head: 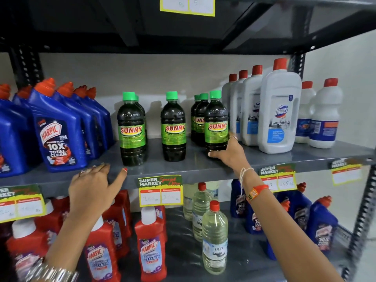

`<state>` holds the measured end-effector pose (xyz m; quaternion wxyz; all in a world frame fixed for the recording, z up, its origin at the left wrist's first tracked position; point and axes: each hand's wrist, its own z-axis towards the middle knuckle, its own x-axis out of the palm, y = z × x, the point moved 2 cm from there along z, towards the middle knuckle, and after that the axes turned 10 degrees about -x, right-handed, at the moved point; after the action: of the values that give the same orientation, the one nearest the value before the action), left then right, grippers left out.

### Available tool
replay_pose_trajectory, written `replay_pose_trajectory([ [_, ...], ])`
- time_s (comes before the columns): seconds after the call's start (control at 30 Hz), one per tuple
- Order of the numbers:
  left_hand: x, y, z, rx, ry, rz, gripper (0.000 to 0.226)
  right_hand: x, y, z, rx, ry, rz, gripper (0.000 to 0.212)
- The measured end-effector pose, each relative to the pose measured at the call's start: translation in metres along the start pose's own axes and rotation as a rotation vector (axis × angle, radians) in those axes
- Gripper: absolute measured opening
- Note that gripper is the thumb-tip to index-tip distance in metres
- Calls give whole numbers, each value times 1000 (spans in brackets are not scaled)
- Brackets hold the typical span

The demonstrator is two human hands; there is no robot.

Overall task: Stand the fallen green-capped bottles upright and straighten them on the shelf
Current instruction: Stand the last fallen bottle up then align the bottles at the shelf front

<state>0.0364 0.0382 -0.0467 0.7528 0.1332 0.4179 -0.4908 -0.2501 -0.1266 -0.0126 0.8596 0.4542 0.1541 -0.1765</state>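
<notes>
Down low, closest to the lens, both forearms reach up past the lower shelf's red cleaner bottles (151,244) toward the grey shelf (264,159) above. All the green-capped bottles in view are standing now, long axes vertical, none lying down that I can see. Right hand (230,150) is on the front right bottle (216,123), thumb hooked across its base at the front, fingers (234,137) curled round the far side next to the white Domex bottle (279,110) — that's a wrap on the lower body, not a pinch at the cap. Behind it two more green caps (200,96) peek out in a tight file.

Left hand (95,184) rests on the shelf's front lip, fingers together and flat, thumb splayed out toward the left bottle (132,129), touching nothing green. That bottle sits just up and right of the thumb, so the left hand is the nearer one for it. The middle bottle (173,127) stands alone between the two hands, well apart from both neighbours.

Room to move? Open shelf either side of the middle bottle. On the right it's tight: the held bottle is just beside the white ones. I'd say only nudging into line remains, and the lip is close, so any slide wants to go sideways or back.
</notes>
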Motion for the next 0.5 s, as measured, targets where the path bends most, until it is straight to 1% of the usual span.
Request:
replay_pose_trajectory([
  [0.07,0,-1,-1,8,7,8,85,0,2,-1,5,-4,5,81],
  [0.27,2,0,-1,12,-24,-20,81,-1,10,-3,-9,3,3,84],
  [0.5,0,-1,-2,4,-34,-38,85,3,14,-1,6,-14,-50,78],
])
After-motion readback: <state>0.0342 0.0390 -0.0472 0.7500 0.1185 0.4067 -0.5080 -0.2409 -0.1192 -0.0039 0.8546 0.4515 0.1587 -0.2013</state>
